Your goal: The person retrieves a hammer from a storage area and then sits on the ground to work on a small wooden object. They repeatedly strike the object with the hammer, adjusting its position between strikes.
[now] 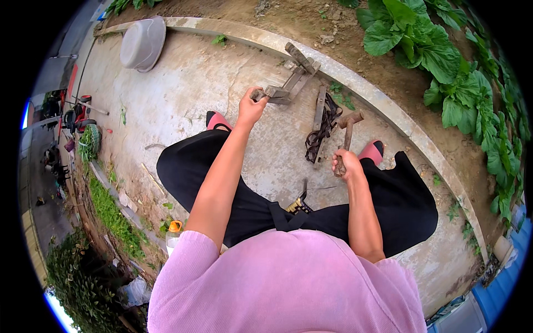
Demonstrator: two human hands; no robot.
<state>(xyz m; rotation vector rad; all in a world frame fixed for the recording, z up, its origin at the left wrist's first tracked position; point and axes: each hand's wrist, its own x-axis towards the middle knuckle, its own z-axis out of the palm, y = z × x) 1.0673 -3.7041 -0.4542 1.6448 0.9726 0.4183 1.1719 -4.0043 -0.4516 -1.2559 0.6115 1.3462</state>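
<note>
My left hand (250,108) is closed on the near end of a weathered wooden piece (277,93), part of a rough wooden frame (301,69) standing on the concrete ahead of me. My right hand (347,165) grips the handle of an old hammer (350,123), whose rusty head points up. Just left of the hammer, tangled dark straps (322,130) lie over a narrow board (319,108). A dark tool (300,201) with a yellow-patterned part lies on the concrete between my legs, partly hidden by my trousers.
A curved concrete edging (377,89) borders soil and leafy plants (449,89). A grey plastic tub (141,47) stands at upper left. A red-and-black wheeled machine (80,114), a woven basket of greens (88,144) and an orange-capped bottle (173,233) are on my left.
</note>
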